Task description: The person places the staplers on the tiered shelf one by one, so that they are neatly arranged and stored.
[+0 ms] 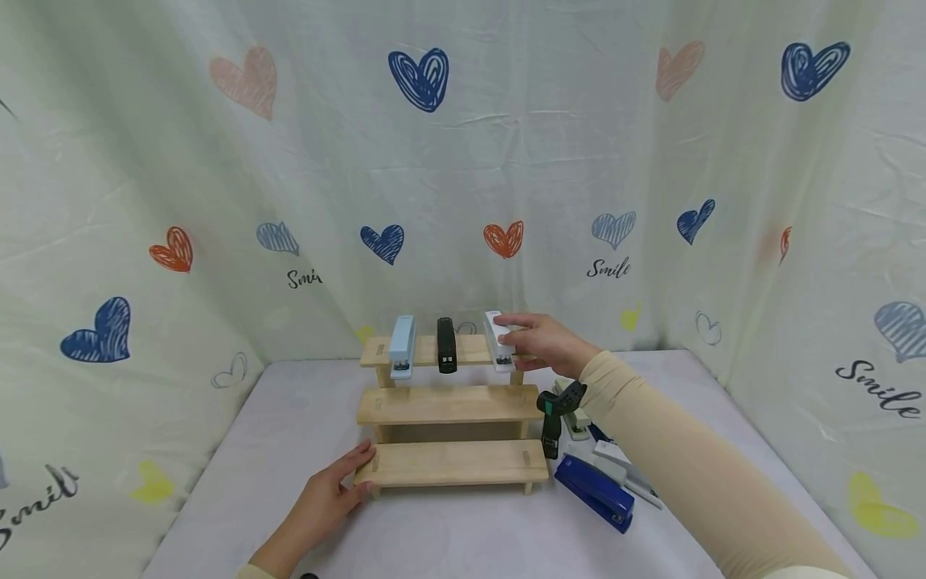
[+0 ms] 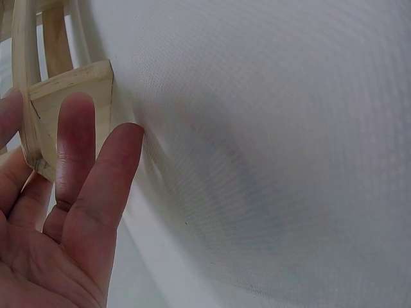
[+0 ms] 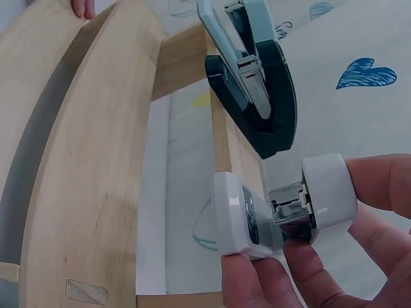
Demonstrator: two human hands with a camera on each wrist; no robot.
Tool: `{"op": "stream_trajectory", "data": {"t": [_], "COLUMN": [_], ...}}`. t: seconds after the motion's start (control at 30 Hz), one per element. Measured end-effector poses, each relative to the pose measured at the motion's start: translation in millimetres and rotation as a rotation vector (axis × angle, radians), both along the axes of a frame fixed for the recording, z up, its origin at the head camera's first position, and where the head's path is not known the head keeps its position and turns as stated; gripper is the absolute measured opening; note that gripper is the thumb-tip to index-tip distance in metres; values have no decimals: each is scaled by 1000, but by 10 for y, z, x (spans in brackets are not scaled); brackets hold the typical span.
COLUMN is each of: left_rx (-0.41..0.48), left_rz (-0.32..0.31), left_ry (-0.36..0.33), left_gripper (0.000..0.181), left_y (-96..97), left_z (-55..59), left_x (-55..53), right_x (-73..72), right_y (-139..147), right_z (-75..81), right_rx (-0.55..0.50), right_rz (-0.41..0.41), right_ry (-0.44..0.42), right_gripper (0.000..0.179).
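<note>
The right hand (image 1: 551, 342) pinches a white stapler (image 1: 497, 339) at the top of the wooden rack (image 1: 448, 406) (black stapler (image 1: 446, 346) left of that hand); the left hand (image 1: 334, 492) grips the bottom tier (image 1: 457, 464).

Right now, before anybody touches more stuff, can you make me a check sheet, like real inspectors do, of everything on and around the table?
Surface: white table, with a cloth-like weave in the left wrist view.
Job's things: three-tier wooden rack; light blue stapler and black stapler on its top tier; white stapler at that tier's right end.
Clutter: blue stapler and other staplers in a jumble right of the rack, some partly hidden by the right arm.
Hands: right hand pinches the white stapler; left hand holds the bottom tier's left end.
Cables: nothing seen.
Surroundings: pale curtain with hearts and "Smile" lettering.
</note>
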State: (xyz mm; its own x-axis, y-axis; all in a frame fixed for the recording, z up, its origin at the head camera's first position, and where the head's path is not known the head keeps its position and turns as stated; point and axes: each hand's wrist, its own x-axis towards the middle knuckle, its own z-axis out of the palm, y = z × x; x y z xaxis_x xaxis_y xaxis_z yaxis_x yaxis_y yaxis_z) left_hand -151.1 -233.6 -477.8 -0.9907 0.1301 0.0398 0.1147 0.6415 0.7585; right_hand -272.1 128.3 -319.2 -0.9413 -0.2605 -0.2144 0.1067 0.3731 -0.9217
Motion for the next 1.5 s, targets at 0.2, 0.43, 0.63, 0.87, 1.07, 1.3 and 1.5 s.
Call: {"op": "stream_trajectory", "data": {"t": [0.2, 0.43, 0.63, 0.87, 1.07, 1.3, 1.5], "left_rx": [-2, 1, 14, 16, 18, 25, 18], "left_rz": [1, -1, -4, -4, -3, -17, -36], "left_ry": [3, 3, 5, 4, 3, 10, 23], "left_gripper": [52, 51, 51, 51, 51, 51, 51], "left_y": [-3, -8, -8, -12, -11, -23, -34], "left_z": [-12, -7, -9, -12, -9, -16, -23], "left_x": [-9, -4, -5, -11, -8, -4, 3], "right_x": [6, 3, -21, -23, -10, -4, 25], "right_y": [9, 3, 10, 22, 25, 21, 50], "right_z": [-3, -6, -15, -16, -17, -18, -11], "right_rx": [2, -3, -2, -4, -3, -5, -17], "right_rz": [11, 15, 22, 28, 28, 32, 46], "right_ry": [13, 12, 8, 8, 9, 10, 8], "right_gripper": [48, 48, 48, 48, 48, 48, 52]}}
